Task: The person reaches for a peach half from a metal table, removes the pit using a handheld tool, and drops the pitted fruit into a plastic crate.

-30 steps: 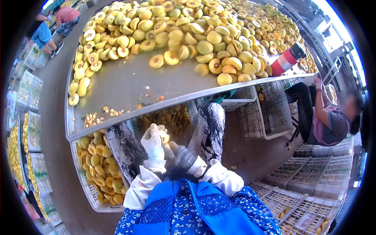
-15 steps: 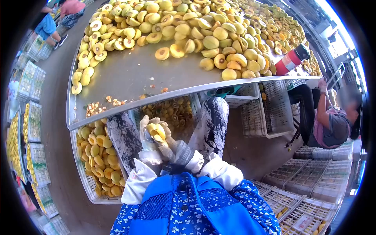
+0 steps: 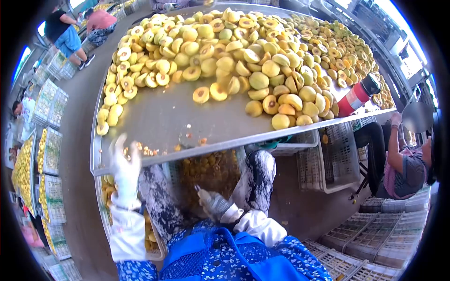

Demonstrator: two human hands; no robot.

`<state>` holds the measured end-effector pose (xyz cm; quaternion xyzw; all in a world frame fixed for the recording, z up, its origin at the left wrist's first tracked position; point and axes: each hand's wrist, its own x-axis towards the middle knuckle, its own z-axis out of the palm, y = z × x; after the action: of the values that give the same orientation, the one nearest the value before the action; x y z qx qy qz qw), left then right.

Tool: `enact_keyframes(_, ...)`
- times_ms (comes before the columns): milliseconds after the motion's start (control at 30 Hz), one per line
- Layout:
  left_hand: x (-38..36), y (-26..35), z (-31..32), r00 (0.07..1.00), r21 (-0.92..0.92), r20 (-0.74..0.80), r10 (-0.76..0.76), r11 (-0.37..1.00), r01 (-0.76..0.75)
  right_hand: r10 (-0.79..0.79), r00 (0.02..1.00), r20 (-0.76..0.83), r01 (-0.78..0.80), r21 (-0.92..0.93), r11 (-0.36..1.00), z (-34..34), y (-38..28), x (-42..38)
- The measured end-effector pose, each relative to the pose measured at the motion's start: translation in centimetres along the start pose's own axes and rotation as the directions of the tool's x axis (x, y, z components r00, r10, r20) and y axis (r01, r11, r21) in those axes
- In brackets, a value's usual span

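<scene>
My left hand (image 3: 124,161), in a pale glove, is raised over the table's front left edge. Its fingers are apart, and no fruit shows in it. Low between my knees, my right hand (image 3: 214,204) in a grey glove is closed around a small tool whose narrow metal tip (image 3: 197,188) sticks out; its exact kind cannot be made out. Halved yellow peaches (image 3: 225,63), many with brown centres, are heaped on the metal table (image 3: 159,112). Small pit scraps (image 3: 147,151) lie near my left fingers. Below the table edge sits a crate of fruit pieces (image 3: 211,171).
A red bottle (image 3: 354,100) with a black lid leans at the table's right side. Another person (image 3: 398,159) sits to the right. Stacked plastic crates (image 3: 375,234) stand at lower right, and a peach crate (image 3: 157,250) is by my left leg. More crates (image 3: 50,154) line the left.
My left hand has risen from my lap to the table edge and opened; the peach halves it held are gone from it. My right hand now sits apart from it. The view has tilted up.
</scene>
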<state>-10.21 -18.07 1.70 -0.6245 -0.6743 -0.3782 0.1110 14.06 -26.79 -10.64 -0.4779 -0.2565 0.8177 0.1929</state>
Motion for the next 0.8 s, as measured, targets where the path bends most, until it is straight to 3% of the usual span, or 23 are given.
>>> enact_keyframes(67,5.3,2.8,6.4,0.993,0.152,0.076,0.094,0.983,-0.105,-0.091,0.99,0.104,0.09,0.016,0.996,-0.5,-0.8,0.2)
enact_keyframes(100,7.6,4.5,9.4,0.979,0.218,0.196,0.053,0.971,-0.096,-0.142,0.985,0.102,0.138,0.052,0.989,-0.6,-0.8,0.3)
enact_keyframes(167,11.0,6.2,15.9,0.881,0.31,0.469,-0.063,0.946,-0.097,-0.156,0.985,0.068,0.155,0.016,0.988,-0.7,-0.4,0.9)
enact_keyframes(200,11.7,6.5,19.1,0.869,0.311,0.493,-0.031,0.94,-0.142,-0.164,0.985,0.05,0.166,-0.036,0.985,-0.9,-0.1,1.1)
enact_keyframes(233,12.4,7.9,19.6,0.794,0.232,0.608,-0.012,0.959,-0.163,-0.167,0.986,0.023,0.168,-0.106,0.98,-1.1,0.1,1.4)
enact_keyframes(267,12.1,8.3,21.3,0.733,0.327,0.68,-0.012,0.9,-0.288,-0.185,0.983,0.003,0.182,-0.205,0.962,-1.3,0.2,1.5)
enact_keyframes(333,11.8,9.2,22.7,0.591,0.178,0.801,-0.09,0.98,-0.091,-0.25,0.968,-0.006,0.234,-0.336,0.912,-1.5,0.1,1.8)
enact_keyframes(433,10.2,9.7,22.2,0.649,0.032,0.757,0.078,0.987,-0.156,-0.244,0.969,-0.025,0.213,-0.408,0.888,-1.2,-0.7,1.2)
enact_keyframes(533,8.4,9.7,19.2,0.763,-0.145,0.645,-0.035,0.975,0.168,-0.23,0.972,-0.043,0.226,-0.087,0.97,-0.9,-0.9,0.1)
enact_keyframes(567,7.8,9.7,17.3,0.737,-0.194,0.667,-0.107,0.931,0.311,-0.303,0.952,-0.055,0.294,-0.126,0.947,-1.0,-0.9,0.0)
enact_keyframes(600,7.1,9.8,15.0,0.689,-0.35,0.713,-0.132,0.784,0.513,-0.371,0.927,-0.061,0.357,-0.164,0.919,-1.2,-0.6,0.0)
enact_keyframes(667,5.1,9.4,11.1,0.584,-0.527,0.801,-0.13,0.307,0.792,-0.499,0.864,-0.063,0.473,-0.235,0.849,-1.9,-0.1,0.6)
enact_keyframes(733,2.5,8.0,8.7,0.598,-0.598,0.801,-0.02,-0.026,0.801,-0.622,0.781,-0.061,0.578,-0.307,0.756,-2.7,-0.6,1.0)
enact_keyframes(767,1.2,8.0,7.8,0.601,-0.603,0.797,-0.062,-0.008,0.798,-0.703,0.709,-0.057,0.591,-0.497,0.636,-1.8,-3.1,-1.4)
enact_keyframes(800,0.3,8.9,6.6,0.601,-0.608,0.794,-0.093,-0.142,0.781,-0.755,0.65,-0.087,0.623,-0.508,0.595,-1.2,-3.7,-1.9)
